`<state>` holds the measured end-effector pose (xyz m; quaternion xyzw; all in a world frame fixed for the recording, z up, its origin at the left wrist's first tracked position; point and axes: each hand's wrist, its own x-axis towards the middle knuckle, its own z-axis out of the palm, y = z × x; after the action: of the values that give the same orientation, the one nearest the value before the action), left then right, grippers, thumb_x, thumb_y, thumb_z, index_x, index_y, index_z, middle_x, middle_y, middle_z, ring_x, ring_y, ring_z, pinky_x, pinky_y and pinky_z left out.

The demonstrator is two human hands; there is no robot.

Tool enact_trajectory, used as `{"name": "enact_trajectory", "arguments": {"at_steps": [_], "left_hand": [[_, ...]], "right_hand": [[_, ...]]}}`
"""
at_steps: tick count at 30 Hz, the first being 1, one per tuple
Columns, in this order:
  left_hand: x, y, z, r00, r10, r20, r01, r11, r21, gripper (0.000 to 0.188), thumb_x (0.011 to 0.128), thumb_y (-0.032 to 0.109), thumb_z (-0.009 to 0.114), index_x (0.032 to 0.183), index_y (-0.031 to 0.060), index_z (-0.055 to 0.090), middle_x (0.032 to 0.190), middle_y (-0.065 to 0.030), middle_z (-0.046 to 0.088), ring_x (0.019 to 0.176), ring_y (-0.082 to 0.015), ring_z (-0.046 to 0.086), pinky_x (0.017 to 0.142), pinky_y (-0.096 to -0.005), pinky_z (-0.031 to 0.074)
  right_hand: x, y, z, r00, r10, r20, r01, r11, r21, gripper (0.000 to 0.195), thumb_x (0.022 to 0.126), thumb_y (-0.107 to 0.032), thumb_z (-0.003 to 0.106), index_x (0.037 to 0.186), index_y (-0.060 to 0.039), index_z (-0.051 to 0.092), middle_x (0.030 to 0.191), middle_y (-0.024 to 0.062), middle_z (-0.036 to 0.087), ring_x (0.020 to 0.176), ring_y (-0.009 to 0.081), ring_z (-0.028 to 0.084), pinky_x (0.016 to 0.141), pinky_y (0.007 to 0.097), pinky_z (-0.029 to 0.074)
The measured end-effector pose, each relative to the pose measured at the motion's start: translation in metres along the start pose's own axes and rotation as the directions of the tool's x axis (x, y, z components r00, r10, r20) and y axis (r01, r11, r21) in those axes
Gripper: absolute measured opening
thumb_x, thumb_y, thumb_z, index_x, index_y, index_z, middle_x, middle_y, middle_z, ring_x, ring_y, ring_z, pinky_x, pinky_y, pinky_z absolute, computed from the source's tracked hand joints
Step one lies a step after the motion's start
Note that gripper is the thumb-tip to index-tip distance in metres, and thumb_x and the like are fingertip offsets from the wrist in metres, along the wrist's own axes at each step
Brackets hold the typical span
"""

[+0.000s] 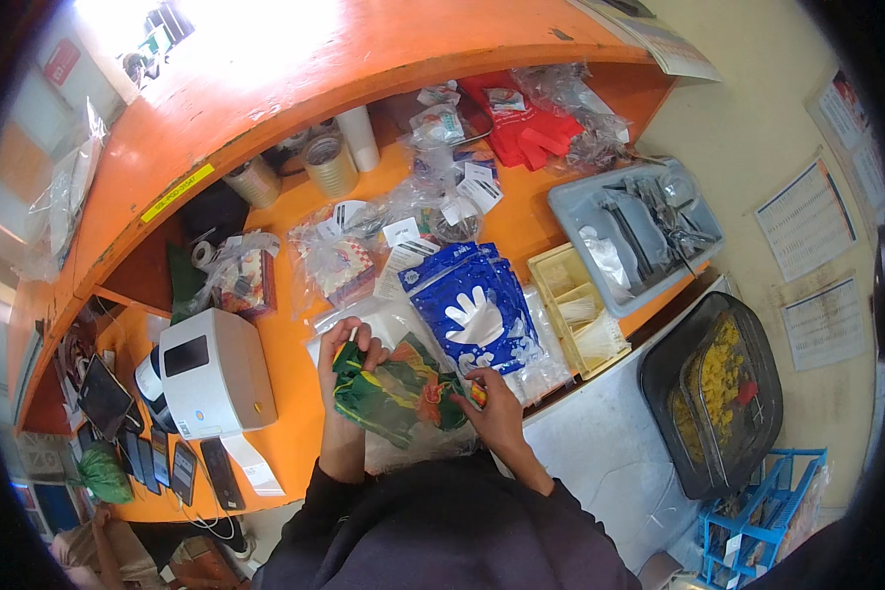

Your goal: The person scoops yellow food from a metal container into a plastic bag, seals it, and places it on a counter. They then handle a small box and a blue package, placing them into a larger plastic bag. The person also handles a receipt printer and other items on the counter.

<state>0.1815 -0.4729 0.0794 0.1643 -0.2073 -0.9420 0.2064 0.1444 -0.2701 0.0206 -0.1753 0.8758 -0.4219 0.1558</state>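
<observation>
A green patterned plastic bag (391, 391) with yellow and red parts is stretched between my two hands. My left hand (346, 354) grips its gathered end, with a short white stick-like piece showing at the fingers. At the bag's other end, my right hand (491, 405) pinches the edge, and a small yellow and red item (479, 394) shows by its fingers. Just beyond the hands lie blue packs of disposable gloves (476, 313), stacked on clear plastic bags (542, 369).
A label printer (214, 376) and several phones (184, 472) are at left. At right are a yellow divided tray (560, 317), a grey cutlery tray (582, 236) and a black food pan (771, 369). Wrapped boxes (343, 273) and tape rolls (330, 166) sit under the orange shelf. A person (103, 553) is at lower left.
</observation>
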Motion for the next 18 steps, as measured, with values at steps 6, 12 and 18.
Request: {"name": "enact_trajectory", "arguments": {"at_steps": [6, 12, 18], "left_hand": [[-0.017, 0.012, 0.008, 0.98, -0.013, 0.198, -0.147, 0.625, 0.766, 0.027, 0.084, 0.033, 0.06, 0.077, 0.0087, 0.054, 0.056, -0.0029, 0.048, 0.045, -0.0139, 0.045, 0.047, -0.03, 0.037], [-0.065, -0.014, 0.014, 0.955, 0.063, 0.289, -0.24, -0.409, 0.88, 0.034, 0.068, 0.032, 0.078, 0.073, 0.008, 0.053, 0.056, -0.0067, 0.051, 0.053, -0.0215, 0.058, 0.05, -0.0331, 0.043], [-0.046, -0.017, -0.013, 0.952, 0.237, 0.193, -0.101, -0.353, 0.93, 0.039, 0.071, 0.028, 0.073, 0.101, 0.0096, 0.057, 0.06, -0.0072, 0.057, 0.055, -0.0284, 0.06, 0.051, -0.0391, 0.044]], "right_hand": [[0.007, 0.007, 0.009, 0.995, 0.012, 0.102, 0.001, 0.992, -0.13, 0.032, 0.08, -0.027, 0.067, 0.104, -0.0095, 0.054, 0.088, 0.0141, 0.063, 0.081, 0.0329, 0.062, 0.067, 0.0401, 0.048], [0.0, -0.04, -0.024, 0.99, -0.135, 0.049, 0.128, 0.983, 0.131, 0.02, 0.082, -0.02, 0.064, 0.093, -0.0049, 0.055, 0.078, 0.0182, 0.062, 0.073, 0.0375, 0.06, 0.06, 0.0404, 0.045], [0.009, -0.053, -0.041, 0.977, -0.215, 0.009, 0.215, 0.977, -0.005, 0.023, 0.082, -0.017, 0.064, 0.098, -0.0057, 0.052, 0.077, 0.0145, 0.062, 0.071, 0.0346, 0.061, 0.06, 0.0392, 0.046]]}}
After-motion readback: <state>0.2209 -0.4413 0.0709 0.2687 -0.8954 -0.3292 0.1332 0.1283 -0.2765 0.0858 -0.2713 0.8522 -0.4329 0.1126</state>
